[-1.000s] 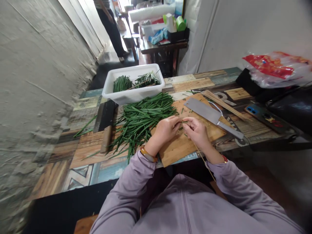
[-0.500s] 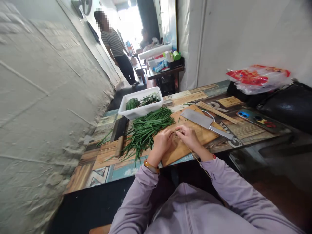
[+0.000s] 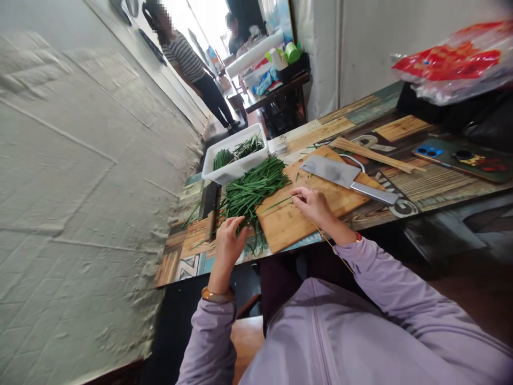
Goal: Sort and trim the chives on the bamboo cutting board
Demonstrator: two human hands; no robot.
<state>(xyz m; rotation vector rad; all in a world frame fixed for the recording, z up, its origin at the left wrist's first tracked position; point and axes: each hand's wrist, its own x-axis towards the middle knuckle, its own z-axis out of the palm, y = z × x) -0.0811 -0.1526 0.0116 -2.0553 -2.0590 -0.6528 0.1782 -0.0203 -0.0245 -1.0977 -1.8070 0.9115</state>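
Observation:
A heap of green chive leaves (image 3: 251,188) lies on the table, partly over the left end of a wooden cutting board (image 3: 300,214). My left hand (image 3: 231,237) reaches into the near end of the heap, fingers curled round a few leaves. My right hand (image 3: 315,206) rests on the board, pinched on a thin bamboo skewer (image 3: 329,245) that runs back toward my sleeve; a green leaf sticks out left of the fingers. A cleaver (image 3: 348,178) lies on the board's far side.
A white tub (image 3: 234,170) with more chives stands behind the heap. A bundle of skewers (image 3: 372,155) and a phone (image 3: 460,158) lie to the right, with a red-and-clear bag (image 3: 452,64) beyond. A person stands in the far passage. A rough wall runs along the left.
My left hand left my right hand and moved left and nearer, into the chive heap. The right hand stayed on the board with the skewer. The view swung to the right and tilted.

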